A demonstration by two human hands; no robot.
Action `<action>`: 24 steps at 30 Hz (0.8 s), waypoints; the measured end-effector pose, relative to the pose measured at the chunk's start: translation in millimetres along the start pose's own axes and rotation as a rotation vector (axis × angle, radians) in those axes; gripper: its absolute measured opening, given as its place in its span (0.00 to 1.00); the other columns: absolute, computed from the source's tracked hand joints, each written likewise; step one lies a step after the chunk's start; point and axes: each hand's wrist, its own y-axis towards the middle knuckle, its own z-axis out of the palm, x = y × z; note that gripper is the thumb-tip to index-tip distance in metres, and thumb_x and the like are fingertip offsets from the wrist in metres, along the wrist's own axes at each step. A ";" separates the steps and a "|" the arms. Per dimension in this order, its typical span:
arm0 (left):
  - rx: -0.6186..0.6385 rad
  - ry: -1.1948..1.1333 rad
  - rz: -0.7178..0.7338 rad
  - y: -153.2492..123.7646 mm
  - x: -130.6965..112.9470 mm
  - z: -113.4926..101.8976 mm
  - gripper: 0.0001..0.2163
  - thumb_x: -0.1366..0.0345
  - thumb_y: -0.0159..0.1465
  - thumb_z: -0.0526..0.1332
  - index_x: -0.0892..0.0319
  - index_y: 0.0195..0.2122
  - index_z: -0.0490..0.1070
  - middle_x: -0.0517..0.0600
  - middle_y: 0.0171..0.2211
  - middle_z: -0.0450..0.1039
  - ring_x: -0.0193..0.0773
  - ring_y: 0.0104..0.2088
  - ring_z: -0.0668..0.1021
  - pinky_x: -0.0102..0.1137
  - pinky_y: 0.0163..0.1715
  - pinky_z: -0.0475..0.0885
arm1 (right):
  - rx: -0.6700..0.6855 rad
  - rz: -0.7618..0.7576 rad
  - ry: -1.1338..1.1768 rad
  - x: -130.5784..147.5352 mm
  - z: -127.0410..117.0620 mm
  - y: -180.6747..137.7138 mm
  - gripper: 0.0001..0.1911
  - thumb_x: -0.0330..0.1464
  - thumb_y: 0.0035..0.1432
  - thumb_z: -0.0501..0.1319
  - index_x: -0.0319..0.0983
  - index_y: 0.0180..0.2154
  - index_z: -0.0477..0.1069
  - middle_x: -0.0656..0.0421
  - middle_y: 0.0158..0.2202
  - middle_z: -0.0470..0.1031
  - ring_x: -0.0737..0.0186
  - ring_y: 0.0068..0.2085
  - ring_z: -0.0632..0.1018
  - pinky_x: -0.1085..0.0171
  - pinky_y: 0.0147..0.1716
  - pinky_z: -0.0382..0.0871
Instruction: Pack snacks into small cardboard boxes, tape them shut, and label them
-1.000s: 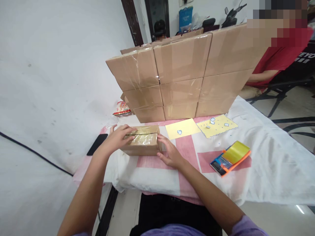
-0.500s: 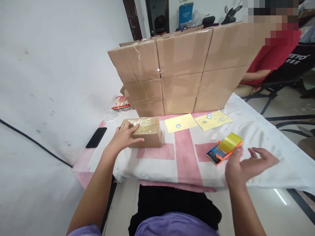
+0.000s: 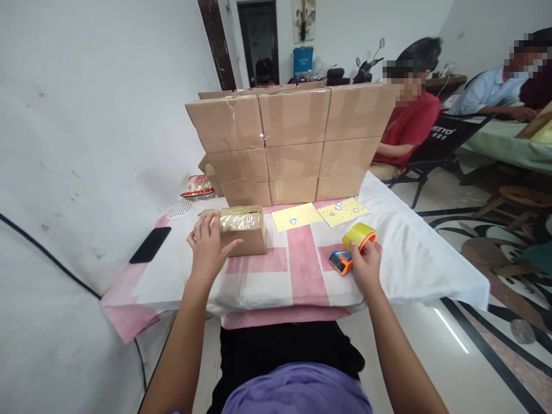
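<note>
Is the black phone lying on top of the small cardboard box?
No, the black phone lies flat on the tablecloth, left of the small cardboard box and apart from it.

The room is evenly and brightly lit, with soft, diffuse light and only faint shadows under the stacked cartons. Clear tape on the small box catches a pale glare. A bright streak reflects off the glossy floor at lower right. The wide lens bends the wall and table edge outward toward the frame's borders. Focus is sharp centrally; distant faces are pixelated.
</note>
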 end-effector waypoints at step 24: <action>0.089 -0.897 -0.230 -117.9 -93.2 13.5 0.16 0.52 0.67 0.60 0.56 0.29 0.78 0.53 0.39 0.72 0.42 0.43 0.77 0.35 0.45 0.74 | 0.516 -0.027 0.385 101.1 44.8 -63.1 0.20 0.50 0.68 0.58 0.41 0.35 0.75 0.55 0.35 0.81 0.55 0.38 0.81 0.57 0.39 0.75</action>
